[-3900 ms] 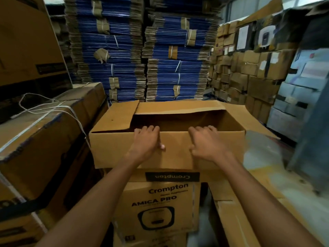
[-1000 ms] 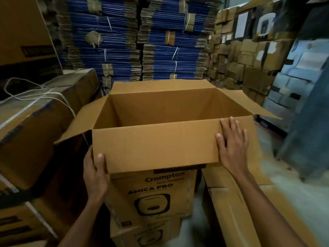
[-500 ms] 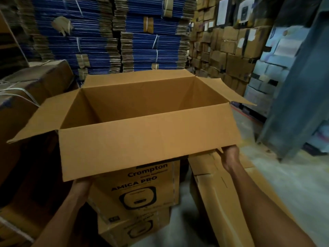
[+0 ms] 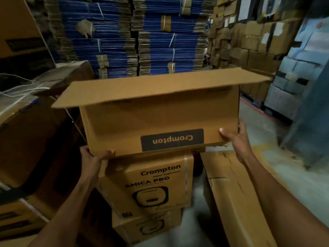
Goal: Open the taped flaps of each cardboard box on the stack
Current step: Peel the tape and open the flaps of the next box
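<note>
1. Cardboard box (image 4: 160, 122) from the top of the stack is held up in front of me. It is tipped toward me so that its front face shows, with the Crompton label upside down. It sits right over the stack, and I cannot tell whether its lower edge touches the box beneath or hangs just clear.
2. My left hand (image 4: 97, 155) grips the lower left corner, thumb on the front face and fingers curled under. My right hand (image 4: 235, 139) grips the lower right corner, thumb on the front and fingers wrapped round the side.
3. Its long near flap (image 4: 160, 91) stands out flat toward me, so I judge this box opened. The inside is hidden from this angle.
4. Beneath it the second box (image 4: 151, 180), printed Amica Pro, looks shut, with what seems a strip of tape running down near its right edge. A third box (image 4: 147, 227) lies under that one, its top covered.
5. I reckon one box is done and at least two are left. The opened one has to go aside first, perhaps by the flattened cardboard (image 4: 231, 193) just to the right of the stack.
6. Bundles of blue flat cartons (image 4: 115, 41) fill the back.
</note>
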Available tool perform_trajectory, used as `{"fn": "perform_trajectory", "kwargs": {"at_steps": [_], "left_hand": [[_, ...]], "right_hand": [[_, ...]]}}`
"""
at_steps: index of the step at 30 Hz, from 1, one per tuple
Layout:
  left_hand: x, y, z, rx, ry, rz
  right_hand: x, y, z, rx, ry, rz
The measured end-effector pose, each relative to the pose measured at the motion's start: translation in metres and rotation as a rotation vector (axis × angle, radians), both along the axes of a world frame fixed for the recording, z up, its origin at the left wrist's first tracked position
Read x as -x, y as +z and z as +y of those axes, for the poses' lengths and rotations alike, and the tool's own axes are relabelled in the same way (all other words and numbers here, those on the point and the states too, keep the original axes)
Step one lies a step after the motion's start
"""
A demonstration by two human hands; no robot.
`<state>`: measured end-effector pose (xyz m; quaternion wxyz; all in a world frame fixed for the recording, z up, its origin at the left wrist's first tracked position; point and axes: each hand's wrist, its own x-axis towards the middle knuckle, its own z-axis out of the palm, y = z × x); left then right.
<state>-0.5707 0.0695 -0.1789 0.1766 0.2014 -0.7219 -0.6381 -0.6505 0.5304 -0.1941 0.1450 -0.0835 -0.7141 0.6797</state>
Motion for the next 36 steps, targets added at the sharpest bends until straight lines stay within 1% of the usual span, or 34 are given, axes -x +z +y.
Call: {"fn": "perform_trajectory", "kwargs": {"at_steps": [2, 5, 8, 10, 13, 16, 19, 21, 23, 24, 26, 29, 32, 34, 36], "left_hand": [[0.001, 0.023, -0.004, -0.003, 0.012, 0.124], [0.006, 0.057, -0.008, 0.015, 0.043, 0.235], [0.011, 0.085, -0.012, 0.028, 0.035, 0.307], [0.012, 0.095, -0.013, 0.036, 0.033, 0.317], [0.011, 0.100, -0.012, 0.136, 0.065, 0.271], [0.009, 0.087, -0.014, 0.180, 0.060, 0.235], [-0.002, 0.058, -0.011, 0.119, 0.023, 0.190], [-0.013, 0.034, -0.011, 0.059, 0.016, 0.117], [-0.024, 0.011, -0.012, 0.015, -0.022, 0.001], [-0.027, 0.003, -0.011, 0.000, -0.041, -0.054], [-0.029, -0.001, -0.007, -0.009, -0.018, -0.102], [-0.024, 0.027, -0.003, 0.059, 0.066, -0.085], [-0.019, 0.073, -0.002, 0.190, 0.078, 0.033], [-0.015, 0.105, -0.004, 0.300, 0.088, 0.105], [-0.013, 0.137, -0.007, 0.434, 0.071, 0.115]], "right_hand": [[0.010, 0.021, 0.000, -0.025, 0.004, 0.057], [0.022, 0.055, -0.001, -0.084, 0.020, 0.124], [0.031, 0.085, -0.004, -0.083, 0.038, 0.141], [0.037, 0.100, -0.005, -0.079, 0.031, 0.121], [0.045, 0.107, -0.005, -0.137, -0.005, 0.081], [0.043, 0.091, -0.005, -0.172, -0.024, 0.024], [0.025, 0.056, -0.008, -0.111, 0.031, 0.004], [0.011, 0.020, -0.009, -0.057, 0.077, -0.077], [0.001, -0.012, -0.012, -0.013, 0.135, -0.185], [-0.001, -0.025, -0.013, -0.006, 0.141, -0.215], [0.002, -0.034, -0.016, -0.016, 0.100, -0.214], [0.006, 0.000, -0.024, -0.117, -0.004, -0.138], [0.017, 0.051, -0.022, -0.244, -0.061, -0.082], [0.027, 0.086, -0.017, -0.377, -0.070, -0.051], [0.033, 0.119, -0.016, -0.485, -0.025, -0.033]]}}
